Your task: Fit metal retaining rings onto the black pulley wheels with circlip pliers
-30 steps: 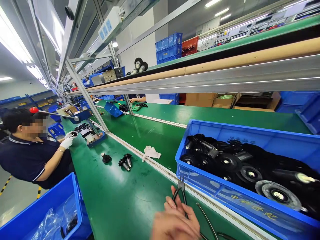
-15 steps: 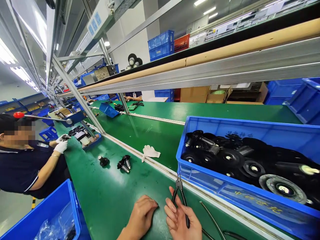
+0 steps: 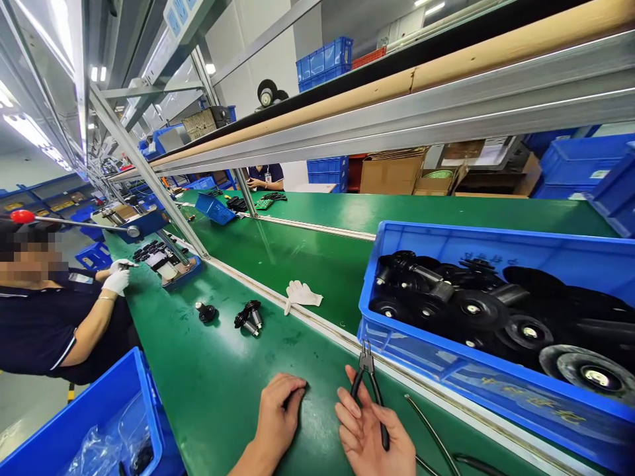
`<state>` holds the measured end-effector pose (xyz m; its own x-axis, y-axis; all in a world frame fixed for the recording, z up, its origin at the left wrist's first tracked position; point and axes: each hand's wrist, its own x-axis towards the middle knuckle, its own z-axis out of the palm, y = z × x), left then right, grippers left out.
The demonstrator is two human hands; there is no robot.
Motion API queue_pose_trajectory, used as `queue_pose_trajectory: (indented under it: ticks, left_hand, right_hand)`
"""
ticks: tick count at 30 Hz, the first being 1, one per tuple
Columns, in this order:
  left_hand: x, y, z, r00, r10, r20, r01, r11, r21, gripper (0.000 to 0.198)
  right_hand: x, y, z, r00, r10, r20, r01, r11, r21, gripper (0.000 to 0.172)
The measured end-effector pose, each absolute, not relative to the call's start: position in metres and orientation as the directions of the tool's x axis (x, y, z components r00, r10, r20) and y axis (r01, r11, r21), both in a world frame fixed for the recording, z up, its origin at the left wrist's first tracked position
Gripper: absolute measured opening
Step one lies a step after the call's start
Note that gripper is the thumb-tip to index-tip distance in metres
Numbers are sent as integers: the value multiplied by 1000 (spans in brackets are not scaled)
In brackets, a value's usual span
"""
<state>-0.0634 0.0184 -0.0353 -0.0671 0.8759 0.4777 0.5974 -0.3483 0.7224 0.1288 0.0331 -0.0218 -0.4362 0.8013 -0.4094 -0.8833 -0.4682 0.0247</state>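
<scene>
A pair of pliers (image 3: pixel 367 362) is being held by the right hand (image 3: pixel 380 436) over the near side of the worktop (image 3: pixel 218 383), with the palm being turned up and the fingers and thumb being clamped, seemingly lightly, on the two spread dark handles. The slim tips are being pointed away, toward the near left corner of the blue crate (image 3: pixel 421 354), and are being shown slightly apart; whether the metal rail (image 3: pixel 317 324) along the worktop's far edge is being touched cannot be told. The left hand (image 3: pixel 278 413) is being held beside them, nearer the worktop's left edge, with its fingers being curled and its thumb drawn close; whether anything small is being pinched cannot be told. For good control, the pliers are probably best being gripped low on the handles, so that both sides are being pressed evenly and the tips are being left in plain sight. Skin is best being held clear of the gap where the handles are being joined. Care is also being called for around the thin rod (image 3: pixel 430 428), which is being left just right of the right hand, where a sleeve or knuckle could be caught.
</scene>
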Motion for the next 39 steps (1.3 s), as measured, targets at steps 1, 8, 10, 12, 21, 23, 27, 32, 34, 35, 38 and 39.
queue_pose_trajectory:
  ticks: [1, 8, 10, 12, 21, 23, 27, 32, 34, 35, 38, 39]
  left_hand:
    - [-64, 19, -36, -64, 878, 475, 593, -349, 725, 18]
    - [-65, 20, -38, -63, 891, 450, 580, -334, 743, 17]
    - [-65, 20, -38, -64, 899, 434, 579, -321, 750, 18]
    - [-64, 19, -38, -65, 905, 420, 578, -309, 755, 18]
    - [-65, 20, -38, -97, 910, 402, 597, -270, 756, 18]
    - [-66, 21, -38, -104, 912, 398, 599, -262, 757, 17]
    - [-66, 19, -38, -110, 911, 398, 599, -259, 758, 17]
    - [-66, 20, -38, -115, 892, 438, 592, -292, 751, 19]
    - [-66, 21, -38, -108, 880, 463, 586, -320, 745, 20]
    - [-65, 21, -38, -104, 876, 471, 583, -330, 743, 20]
    - [-66, 21, -37, -96, 872, 481, 573, -346, 743, 21]
    - [-66, 21, -36, -98, 869, 485, 569, -351, 744, 21]
  right_hand:
    - [128, 33, -21, -434, 800, -413, -883, -470, 18, 65]
    - [129, 33, -20, -432, 796, -423, -875, -483, -16, 60]
    - [130, 32, -20, -437, 797, -418, -872, -489, -21, 58]
    - [131, 32, -20, -439, 797, -415, -872, -490, -19, 58]
    - [130, 34, -17, -427, 800, -421, -872, -487, -40, 58]
    - [129, 34, -16, -423, 796, -434, -873, -486, -39, 59]
    - [130, 33, -19, -422, 794, -438, -875, -484, -34, 58]
    - [132, 32, -29, -430, 817, -383, -862, -498, -96, 54]
    - [132, 32, -33, -430, 825, -367, -854, -504, -131, 54]
    - [132, 32, -34, -431, 827, -361, -851, -506, -142, 54]
    - [132, 33, -34, -435, 826, -360, -855, -504, -122, 53]
    - [132, 33, -34, -439, 822, -362, -858, -503, -104, 53]
